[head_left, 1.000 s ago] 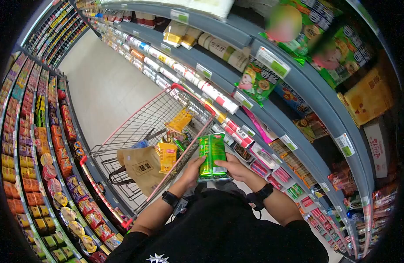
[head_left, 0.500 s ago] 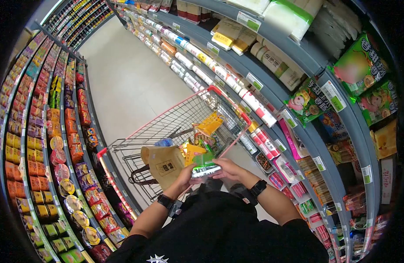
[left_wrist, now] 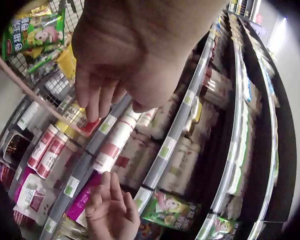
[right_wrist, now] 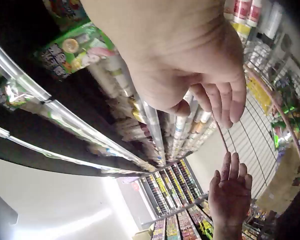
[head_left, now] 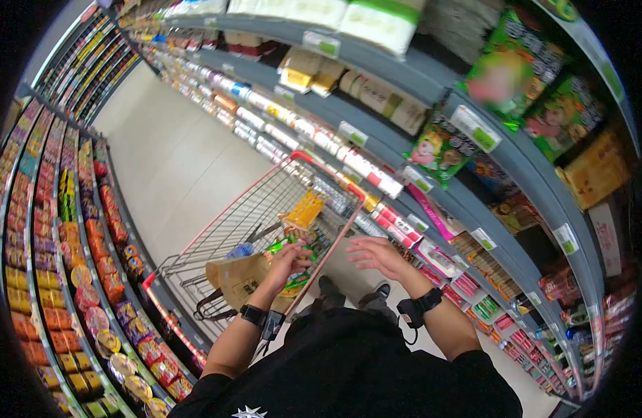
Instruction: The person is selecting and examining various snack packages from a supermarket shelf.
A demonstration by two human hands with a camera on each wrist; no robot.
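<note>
Hands are both hovering at the near rim of the shopping cart [head_left: 261, 202], neither gripping anything. Left hand [head_left: 287, 259] is reaching over the cart's red rail, fingers loose and slightly apart, pointing down toward the green snack packet [head_left: 291, 244]; the head view is not showing whether fingertips are touching it. Green snack packet is lying inside the cart basket, just beside a yellow packet [head_left: 304, 209] and above a brown paper bag [head_left: 238, 277]. Right hand [head_left: 374, 254] is hanging outside the cart on its shelf side, palm down, fingers spread apart and relaxed. Shelf [head_left: 376, 143] of boxed and bagged goods is running along the right of the aisle
</note>
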